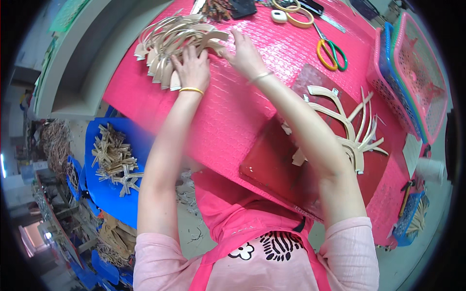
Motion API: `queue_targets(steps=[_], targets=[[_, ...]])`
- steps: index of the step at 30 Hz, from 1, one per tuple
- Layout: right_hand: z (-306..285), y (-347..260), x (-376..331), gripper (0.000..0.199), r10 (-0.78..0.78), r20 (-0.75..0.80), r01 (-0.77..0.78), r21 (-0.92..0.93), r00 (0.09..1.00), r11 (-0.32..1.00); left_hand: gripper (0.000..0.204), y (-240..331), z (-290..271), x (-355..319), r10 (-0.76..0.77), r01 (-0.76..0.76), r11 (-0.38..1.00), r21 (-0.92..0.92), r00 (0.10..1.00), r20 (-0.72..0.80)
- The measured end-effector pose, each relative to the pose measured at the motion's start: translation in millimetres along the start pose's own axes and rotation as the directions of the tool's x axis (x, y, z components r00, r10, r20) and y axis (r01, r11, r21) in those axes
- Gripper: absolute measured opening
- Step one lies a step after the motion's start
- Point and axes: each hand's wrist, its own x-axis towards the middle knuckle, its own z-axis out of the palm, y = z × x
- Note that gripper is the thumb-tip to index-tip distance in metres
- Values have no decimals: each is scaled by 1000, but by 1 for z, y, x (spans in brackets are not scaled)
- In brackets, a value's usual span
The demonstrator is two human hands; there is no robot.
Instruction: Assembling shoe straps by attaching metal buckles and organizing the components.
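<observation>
Many strips (177, 42), seemingly being arranged, lie under splayed left fingers (191, 51), hold unclear, beside widely parted right fingers (237, 38); pinching likely needed.

We are seeing a brightly lit pink table (223, 121) with whitish glare glinting across its far part, while small light spots (47, 235) are shining in the dimmer left background. Blur is softening the left forearm (167, 140), and our fisheye lens is bowing the grey shelf (104, 56) and blackening the corners.

The strip pile (165, 53) lies on the table (228, 121) left of the scissors (324, 39), with baskets (390, 68) farther right.
</observation>
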Motion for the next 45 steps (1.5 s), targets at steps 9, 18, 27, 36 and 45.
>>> queue_targets(steps=[9,18,27,36,45], targets=[[-270,54,-146,27,21,241,111,-521,970,846,21,62,-104,-44,285,-143,862,-485,930,232],[-305,45,-162,14,-326,377,484,-480,867,732,17,189,-118,-69,593,-521,368,-771,770,-237],[-329,27,-262,24,-43,364,-99,362,930,927,14,94,-153,-57,688,638,333,-695,339,641],[-259,-28,-273,18,47,239,-187,611,970,769,16,84,-132,-58,608,558,423,-714,410,680],[-207,-52,-201,20,343,348,-489,596,872,637,13,80,-149,-75,485,481,343,-807,645,591]])
